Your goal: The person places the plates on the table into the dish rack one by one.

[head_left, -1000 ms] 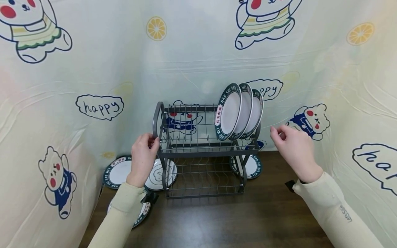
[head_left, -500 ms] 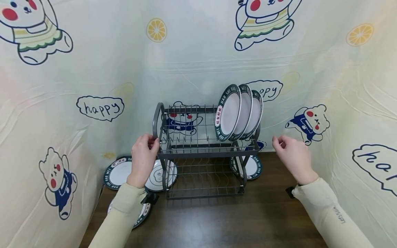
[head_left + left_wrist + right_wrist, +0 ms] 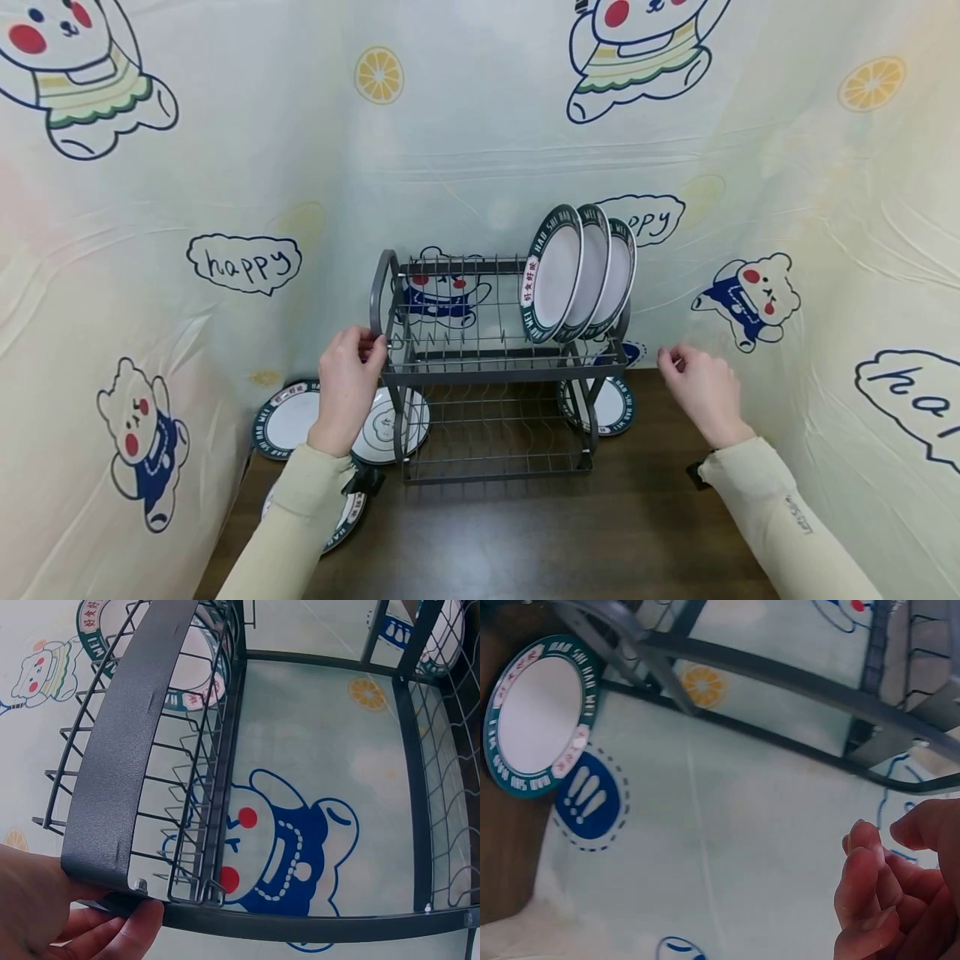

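A dark grey two-tier dish rack [image 3: 517, 375] stands on the table in the head view. My left hand [image 3: 347, 390] grips the left end of its upper tier; in the left wrist view the thumb and fingers [image 3: 139, 930] close round the corner of the frame. Three white plates [image 3: 551, 271] with green lettered rims stand on edge at the right end of the upper tier. My right hand [image 3: 703, 392] hovers off the rack's right side, holding nothing. In the right wrist view its fingers [image 3: 862, 881] are loosely curled, apart from the frame.
Behind the rack's right leg lies a small green-rimmed plate [image 3: 617, 406]. Left of the rack lie a green-rimmed plate [image 3: 288, 421], a white plate [image 3: 375, 429] and another plate [image 3: 351, 517] partly under the left sleeve. A printed curtain [image 3: 465, 108] encloses the brown table [image 3: 517, 542].
My right hand has drifted slightly down and toward me, away from the rack's upper tier. The left hand keeps its grip, and the rack and plates stay put.
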Tool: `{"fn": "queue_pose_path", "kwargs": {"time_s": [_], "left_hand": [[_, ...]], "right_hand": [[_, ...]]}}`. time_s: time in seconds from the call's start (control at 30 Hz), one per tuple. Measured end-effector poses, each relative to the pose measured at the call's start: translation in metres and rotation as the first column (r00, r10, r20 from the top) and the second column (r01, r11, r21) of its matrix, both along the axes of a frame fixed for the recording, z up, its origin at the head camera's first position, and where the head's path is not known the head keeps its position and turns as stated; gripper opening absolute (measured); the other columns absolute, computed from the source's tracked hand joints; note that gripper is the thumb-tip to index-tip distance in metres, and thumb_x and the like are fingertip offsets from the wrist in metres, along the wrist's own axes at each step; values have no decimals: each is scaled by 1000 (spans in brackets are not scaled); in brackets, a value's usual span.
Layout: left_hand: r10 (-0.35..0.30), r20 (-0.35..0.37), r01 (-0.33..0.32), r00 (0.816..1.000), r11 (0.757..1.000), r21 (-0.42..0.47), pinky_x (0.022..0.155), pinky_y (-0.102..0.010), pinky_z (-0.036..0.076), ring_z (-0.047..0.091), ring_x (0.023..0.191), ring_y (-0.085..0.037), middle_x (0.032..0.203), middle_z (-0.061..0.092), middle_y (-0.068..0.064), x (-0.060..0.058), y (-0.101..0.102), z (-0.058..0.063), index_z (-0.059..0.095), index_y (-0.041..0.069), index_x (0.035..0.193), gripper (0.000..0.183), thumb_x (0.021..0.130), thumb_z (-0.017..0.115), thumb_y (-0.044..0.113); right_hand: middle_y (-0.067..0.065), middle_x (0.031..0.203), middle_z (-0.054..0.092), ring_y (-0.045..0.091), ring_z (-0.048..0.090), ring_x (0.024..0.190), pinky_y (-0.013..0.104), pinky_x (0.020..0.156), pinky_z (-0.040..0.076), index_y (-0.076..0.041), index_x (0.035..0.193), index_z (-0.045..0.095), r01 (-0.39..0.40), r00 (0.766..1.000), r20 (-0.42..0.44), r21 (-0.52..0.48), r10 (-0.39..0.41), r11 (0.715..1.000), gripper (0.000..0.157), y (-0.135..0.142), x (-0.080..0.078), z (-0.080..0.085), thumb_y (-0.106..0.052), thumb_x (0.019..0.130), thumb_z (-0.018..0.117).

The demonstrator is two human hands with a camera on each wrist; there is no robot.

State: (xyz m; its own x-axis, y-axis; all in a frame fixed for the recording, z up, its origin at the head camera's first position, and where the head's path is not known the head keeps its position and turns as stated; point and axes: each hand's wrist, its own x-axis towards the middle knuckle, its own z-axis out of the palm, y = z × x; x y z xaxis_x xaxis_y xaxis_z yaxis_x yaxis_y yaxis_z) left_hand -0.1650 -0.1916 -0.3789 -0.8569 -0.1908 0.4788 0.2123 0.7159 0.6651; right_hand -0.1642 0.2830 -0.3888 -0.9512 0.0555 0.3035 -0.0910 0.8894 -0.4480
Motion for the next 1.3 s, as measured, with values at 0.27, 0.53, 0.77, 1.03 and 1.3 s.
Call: {"fn": "queue_pose_path", "kwargs": {"time_s": [0.27,0.53,0.77,1.03,1.3], "left_hand": [[0,13,0,1000,1000,0,70,-47,59,65,84,-31,97,64,-19,2,0,-1,67,-5,103,17,104,62,11],[-1,9,1,1000,1000,4,70,-48,60,65,84,-31,97,64,-19,1,-1,-1,67,-5,103,17,104,62,11],[0,18,0,1000,1000,4,71,-48,60,65,84,-32,97,64,-19,2,0,-1,66,-5,103,17,104,62,11],[-6,19,6,1000,1000,18,71,-47,60,65,87,-32,99,64,-19,-1,2,-1,66,-5,104,17,104,62,11],[-1,22,1,1000,1000,13,71,-47,60,66,85,-31,99,64,-19,1,0,1,66,-5,104,16,104,62,11]], "right_hand": [[2,60,57,20,51,55,34,50,40,-3,81,70,20,998,58,-20,-19,1000,40,9,-6,-24,-27,107,52],[2,59,56,21,51,55,34,53,39,-5,78,69,58,996,64,-30,-56,998,42,17,-14,-44,-28,107,51],[6,65,62,23,55,59,35,57,42,-2,84,71,96,983,160,-11,-93,995,39,24,-23,-68,-27,106,51],[8,68,64,26,56,61,41,58,44,-2,85,71,117,977,175,36,-121,993,40,30,-30,-94,-29,106,51],[7,64,61,27,55,57,41,53,43,-4,80,70,132,973,182,54,-140,990,39,33,-34,-121,-28,104,51]]}}
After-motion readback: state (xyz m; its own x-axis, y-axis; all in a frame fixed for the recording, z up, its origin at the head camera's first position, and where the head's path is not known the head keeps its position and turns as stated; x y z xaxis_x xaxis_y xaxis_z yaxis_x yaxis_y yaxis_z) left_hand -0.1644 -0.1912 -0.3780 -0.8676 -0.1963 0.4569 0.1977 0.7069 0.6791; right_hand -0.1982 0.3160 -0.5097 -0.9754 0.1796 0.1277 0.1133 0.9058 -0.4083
